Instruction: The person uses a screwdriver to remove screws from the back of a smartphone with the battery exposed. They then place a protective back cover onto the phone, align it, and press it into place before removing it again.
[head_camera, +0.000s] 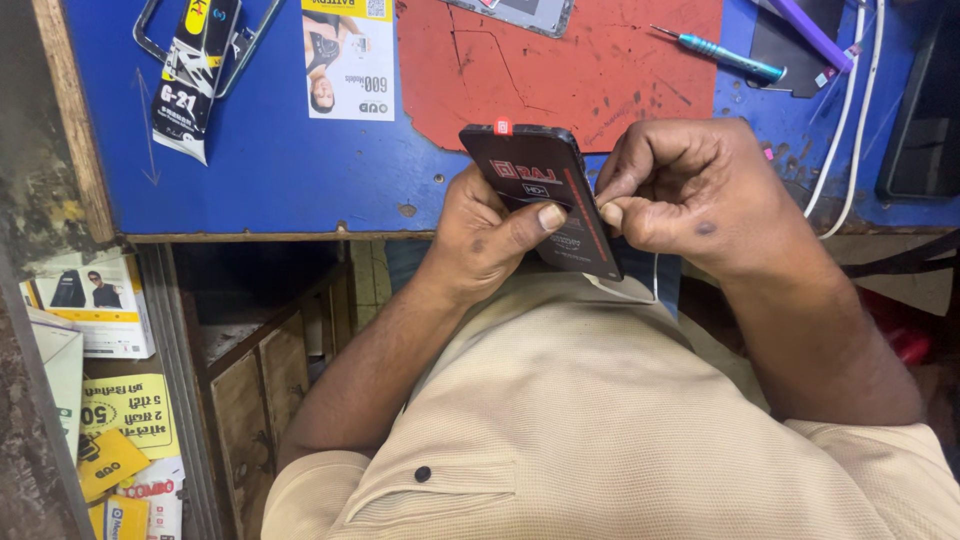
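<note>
My left hand (488, 240) holds a black phone (542, 190) from below, thumb pressed across its lower face. The phone's face is covered by a dark film with red printing and a small red tab at its top edge. My right hand (690, 185) is curled at the phone's right edge, thumb and forefinger pinched against that edge. Both hands hover just over the near edge of the blue worktable (270, 160), above my lap.
A red mat (600, 60) lies on the table, with a teal-handled screwdriver (722, 54) at its right. A black sachet (192, 75), a printed card (348, 58), white cables (845, 120) and a dark device (925, 110) lie around. Boxes (100, 300) are stacked lower left.
</note>
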